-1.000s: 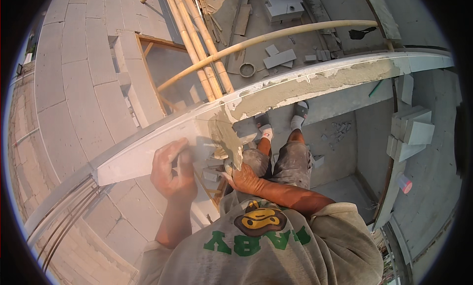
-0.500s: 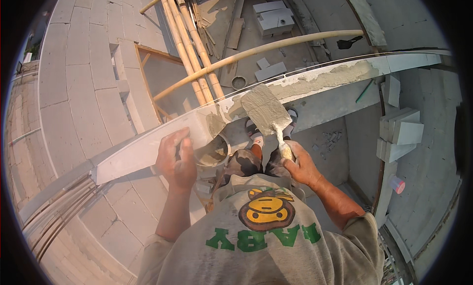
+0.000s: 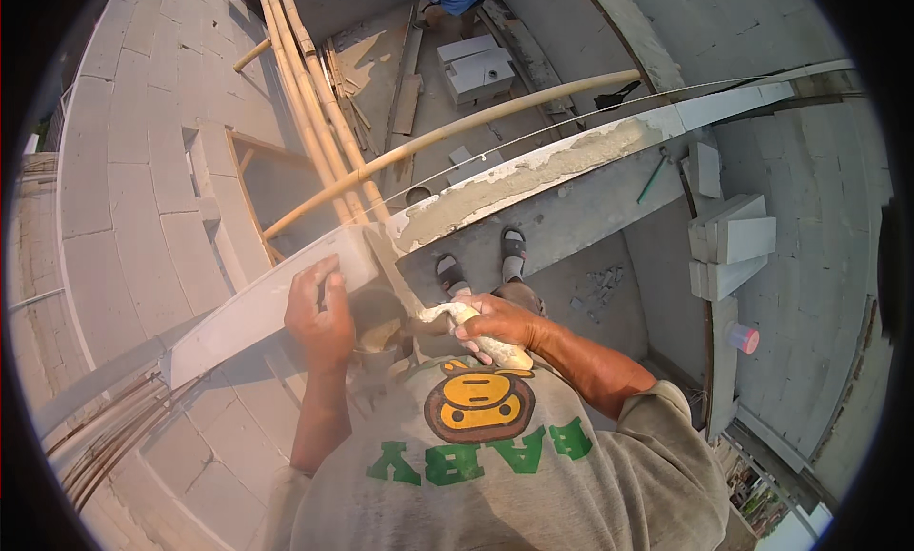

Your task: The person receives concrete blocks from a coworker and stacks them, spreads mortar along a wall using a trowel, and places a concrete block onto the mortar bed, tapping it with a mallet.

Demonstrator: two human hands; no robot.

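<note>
Head view: the right hand (image 3: 500,324) grasps a trowel (image 3: 443,310) by its handle, the blade turned nearly edge-on beside the end of a white block (image 3: 262,299). The left hand (image 3: 321,313) curls at the block's near side; whether it grips cannot be told. Mortar (image 3: 533,182) coats the wall top beyond.

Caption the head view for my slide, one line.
Right hand gripping a trowel near a pale block's end, left hand by the block, mortar spread along the wall.
</note>
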